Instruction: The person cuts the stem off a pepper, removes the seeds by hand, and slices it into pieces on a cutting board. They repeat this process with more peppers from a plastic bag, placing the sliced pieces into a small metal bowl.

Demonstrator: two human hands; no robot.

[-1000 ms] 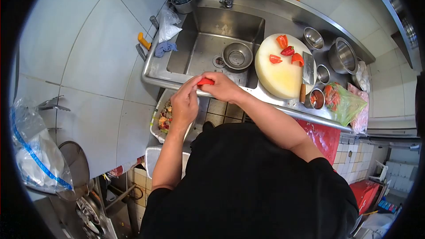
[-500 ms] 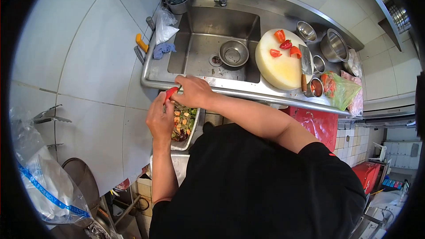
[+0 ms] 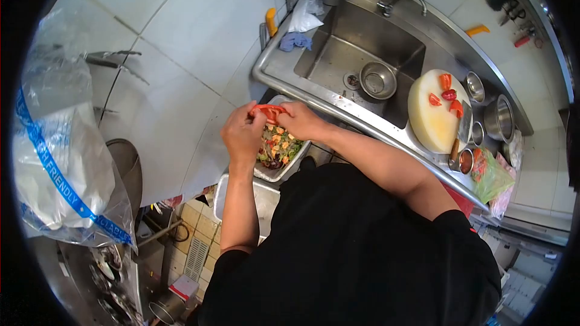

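Both hands hold a red pepper [image 3: 270, 110], which looks opened, above a white tub [image 3: 304, 150] of vegetable scraps [image 3: 279, 147]. My left hand [image 3: 243, 133] grips the pepper's left end; my right hand [image 3: 299, 122] has its fingers closed on the right end. On a round, pale cutting board [image 3: 430, 130], at the right of the sink, lie several red pepper pieces [image 3: 445, 80]. A cleaver [image 3: 464, 122] with a wooden handle rests at the board's right edge.
The steel sink [image 3: 344, 54] holds a metal bowl [image 3: 378, 80] under the faucet [image 3: 402, 4]. A blue cloth [image 3: 295, 41] and a plastic bag [image 3: 306, 12] lie at its left corner. Metal bowls [image 3: 498, 118] stand right of the board. Plastic-wrapped goods [image 3: 66, 163] hang at left.
The view has turned, so the sink and board appear farther right. The pepper between my hands now shows more of its inside, and my hands are slightly farther apart.
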